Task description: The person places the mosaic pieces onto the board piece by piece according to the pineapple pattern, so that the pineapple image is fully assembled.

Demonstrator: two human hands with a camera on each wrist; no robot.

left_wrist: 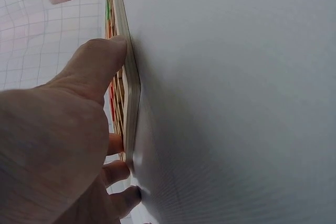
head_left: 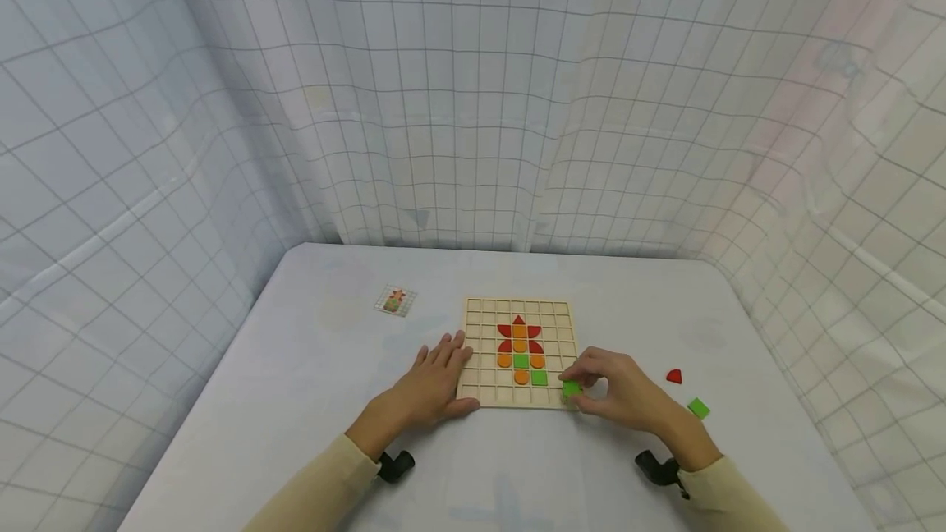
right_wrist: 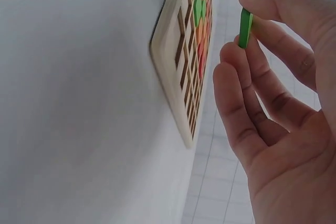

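A square wooden grid board (head_left: 484,394) lies on the table, with red, orange and green pieces set in its middle cells. My left hand (head_left: 432,384) rests at the board's left side, fingers spread, with the thumb (left_wrist: 107,56) against its near edge. Between thumb and fingers my right hand (head_left: 621,388) pinches a green square tile (right_wrist: 245,27), held up over the board's near right corner. In the left wrist view the right hand and tile show at the top left. Two green squares (head_left: 539,378) and several orange circles (head_left: 521,377) sit in cells.
A small pattern card (head_left: 395,300) with a red, orange and green figure lies at the back left. To the right of the right hand are a red rounded piece (head_left: 674,376) and a loose green square (head_left: 698,408). White grid-patterned curtains (head_left: 473,105) surround the table.
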